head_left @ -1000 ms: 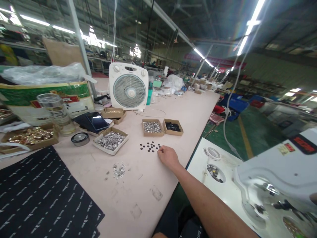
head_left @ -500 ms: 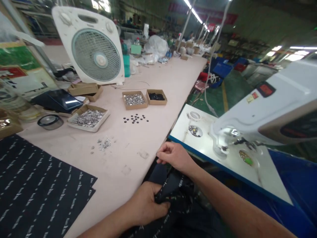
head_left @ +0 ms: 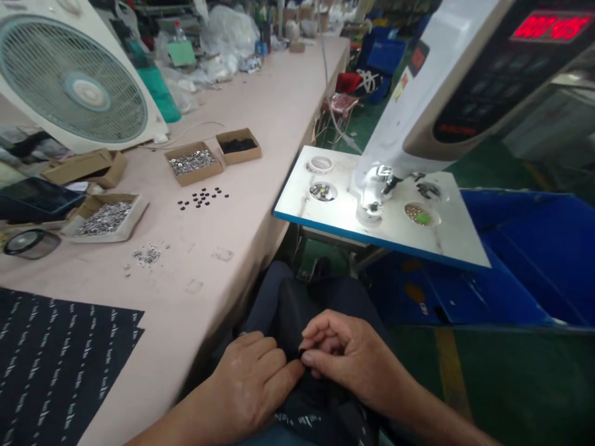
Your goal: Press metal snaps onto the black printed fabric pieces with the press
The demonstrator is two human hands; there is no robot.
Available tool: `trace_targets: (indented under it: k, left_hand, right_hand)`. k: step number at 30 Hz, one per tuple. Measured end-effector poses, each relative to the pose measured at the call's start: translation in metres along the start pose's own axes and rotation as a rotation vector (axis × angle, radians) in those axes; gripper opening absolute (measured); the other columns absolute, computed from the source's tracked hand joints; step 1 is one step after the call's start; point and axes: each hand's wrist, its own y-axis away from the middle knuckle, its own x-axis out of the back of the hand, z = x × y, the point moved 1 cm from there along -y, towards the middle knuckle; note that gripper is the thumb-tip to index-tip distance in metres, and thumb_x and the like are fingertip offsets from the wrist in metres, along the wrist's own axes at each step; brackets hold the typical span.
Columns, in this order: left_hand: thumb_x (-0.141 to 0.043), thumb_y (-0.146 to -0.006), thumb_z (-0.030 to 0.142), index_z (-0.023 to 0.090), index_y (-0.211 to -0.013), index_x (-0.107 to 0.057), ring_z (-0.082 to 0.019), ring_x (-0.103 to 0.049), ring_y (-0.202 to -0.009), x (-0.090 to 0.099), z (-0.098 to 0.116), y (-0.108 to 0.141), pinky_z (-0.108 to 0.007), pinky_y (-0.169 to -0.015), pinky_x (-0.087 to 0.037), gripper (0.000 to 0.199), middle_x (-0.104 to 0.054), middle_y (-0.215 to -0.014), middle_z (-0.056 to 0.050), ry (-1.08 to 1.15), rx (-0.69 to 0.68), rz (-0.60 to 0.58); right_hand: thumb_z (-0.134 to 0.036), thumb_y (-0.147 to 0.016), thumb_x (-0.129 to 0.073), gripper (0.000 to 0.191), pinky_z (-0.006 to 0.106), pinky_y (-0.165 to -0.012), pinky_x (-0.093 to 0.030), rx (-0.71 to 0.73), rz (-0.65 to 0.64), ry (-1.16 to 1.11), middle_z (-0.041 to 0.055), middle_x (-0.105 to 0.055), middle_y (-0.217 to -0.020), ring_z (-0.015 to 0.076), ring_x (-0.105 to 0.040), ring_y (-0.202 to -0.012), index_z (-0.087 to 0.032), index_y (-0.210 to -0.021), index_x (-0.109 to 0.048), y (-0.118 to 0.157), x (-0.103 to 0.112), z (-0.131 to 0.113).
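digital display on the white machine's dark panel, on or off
On: the digital display glows bright red against the dark panel of the white machine. The exact number is too blurred to read.

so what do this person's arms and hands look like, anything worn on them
The left hand and right hand are ungloved. Both forearms are bare as far as they show, without visible sleeves or a watch. Rings are too unclear to tell.
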Motion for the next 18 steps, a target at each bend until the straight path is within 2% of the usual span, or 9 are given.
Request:
trace_targets:
  k: [5,12,18]
  left_hand:
    - [-0.045,-0.097,0.01,0.008,-0.106,-0.064,-0.016,-0.045,-0.058,0.008,0.011,0.0,-0.033,-0.055,-0.032,0.021,-0.053,-0.065,0.0,-0.041,-0.024,0.02]
    - [-0.046,-0.096,0.01,0.007,-0.116,-0.062,-0.018,-0.045,-0.065,0.002,0.016,0.014,-0.034,-0.061,-0.03,0.026,-0.054,-0.07,-0.003,0.045,0.042,0.006]
    - [-0.048,-0.095,0.01,0.011,-0.115,-0.062,-0.017,-0.046,-0.067,0.001,0.02,0.019,-0.034,-0.062,-0.031,0.024,-0.056,-0.07,-0.002,0.046,0.071,0.006]
  right_hand:
    - [-0.017,-0.076,-0.076,0.017,0.022,-0.057,-0.054,0.055,0.044,-0.034,0.0002,-0.076,-0.082,0.0125,-0.069,-0.061,-0.022,-0.091,-0.072,0.018,-0.007,0.016]
    - [-0.02,-0.081,-0.072,0.012,0.023,-0.059,-0.057,0.098,0.033,-0.079,-0.0008,-0.076,-0.079,0.0135,-0.071,-0.06,-0.023,-0.092,-0.073,0.022,-0.007,0.026]
    - [-0.018,-0.08,-0.073,0.025,0.024,-0.063,-0.058,0.15,0.057,-0.021,-0.0001,-0.079,-0.088,0.0151,-0.073,-0.069,-0.026,-0.104,-0.074,0.024,-0.009,0.03]
